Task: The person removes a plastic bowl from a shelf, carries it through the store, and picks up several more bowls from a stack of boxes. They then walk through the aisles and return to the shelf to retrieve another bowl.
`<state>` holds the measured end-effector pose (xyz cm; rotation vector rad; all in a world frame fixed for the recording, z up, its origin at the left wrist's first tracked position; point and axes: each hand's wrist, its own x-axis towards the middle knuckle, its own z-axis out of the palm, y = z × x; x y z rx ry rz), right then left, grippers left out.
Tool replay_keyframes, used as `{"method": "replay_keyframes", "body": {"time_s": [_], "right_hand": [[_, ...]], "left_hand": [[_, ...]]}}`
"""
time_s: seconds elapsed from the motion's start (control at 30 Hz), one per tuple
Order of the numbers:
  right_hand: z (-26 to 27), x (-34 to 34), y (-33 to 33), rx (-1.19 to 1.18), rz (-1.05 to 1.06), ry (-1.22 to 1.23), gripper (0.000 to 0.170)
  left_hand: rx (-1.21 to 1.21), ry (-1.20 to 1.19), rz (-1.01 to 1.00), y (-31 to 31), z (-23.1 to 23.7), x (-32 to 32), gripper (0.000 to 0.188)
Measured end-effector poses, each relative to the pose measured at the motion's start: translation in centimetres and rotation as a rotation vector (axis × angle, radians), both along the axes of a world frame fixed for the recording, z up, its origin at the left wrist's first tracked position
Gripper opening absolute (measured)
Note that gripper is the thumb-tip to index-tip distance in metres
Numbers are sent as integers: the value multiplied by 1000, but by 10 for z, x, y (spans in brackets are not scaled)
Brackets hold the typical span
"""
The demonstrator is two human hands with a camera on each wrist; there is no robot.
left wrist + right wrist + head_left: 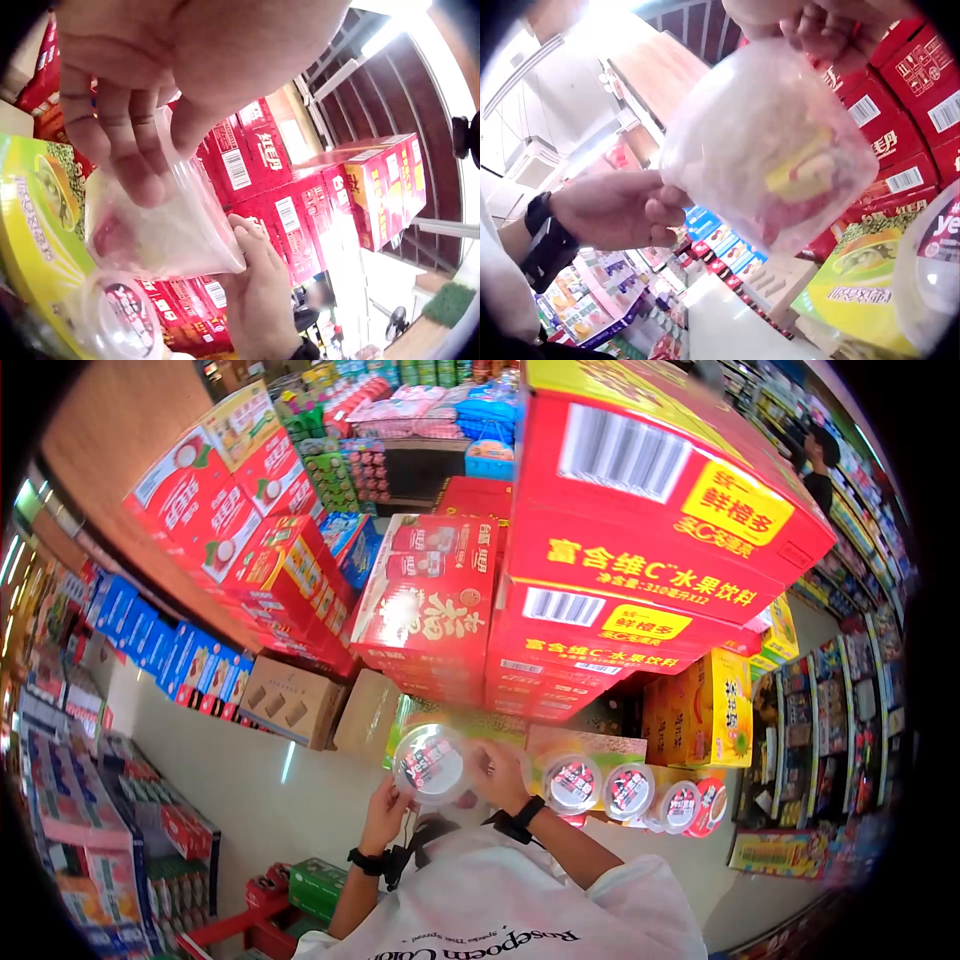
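A person's left hand [383, 815] and right hand [500, 775] grasp a clear plastic tub [430, 763] at about seven and three o'clock on its rim, forearms raised and fingers curled against its edge, a black band [372, 861] on the left wrist. Red cartons [430, 595] rise at twelve o'clock from the tub; more lidded tubs [630, 791] line up at three. The head view catches the held tub's printed top; the right wrist camera instead reveals a yellow packet [801, 166] through its wall. Only the left wrist camera takes in a standing fan [396, 322], at five o'clock.
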<state>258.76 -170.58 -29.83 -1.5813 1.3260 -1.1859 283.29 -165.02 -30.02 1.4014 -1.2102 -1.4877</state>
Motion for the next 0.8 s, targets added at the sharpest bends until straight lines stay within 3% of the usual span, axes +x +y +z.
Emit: {"method": "replay_keyframes", "body": {"time_s": [0.1,0.2,0.23,0.33,0.37,0.47,0.5,0.6,0.63,0.7,0.8], "right_hand": [[-27,14,-2,267,49,12,35],[-67,34,11,181,27,188,47],[-92,35,17,235,125,138,54],[-95,55,31,577,69,-247,57],[-108,61,38,435,7,-148,58],[-125,73,56,653,-38,-462,55],[-132,75,62,676,-30,-443,49],[-158,82,80,565,-10,-297,43],[-163,80,87,542,13,-81,37],[-172,75,99,472,2,-190,36],[-178,56,126,524,-108,-92,36]], "left_hand": [[-32,-69,-103,-33,-29,38,33],[-101,-293,-216,-58,-63,64,37],[-93,-330,-254,-65,-72,70,38],[-98,-381,-354,-86,-99,80,45],[-98,-401,-395,-93,-101,79,48],[-94,-438,-500,-106,-135,84,60],[-118,-457,-515,-109,-150,87,62],[-60,-467,-571,-117,-136,82,64],[-90,-494,-606,-121,-138,84,65],[-44,-485,-657,-130,-137,85,66],[-549,-669,-516,-124,-119,67,64]]}}
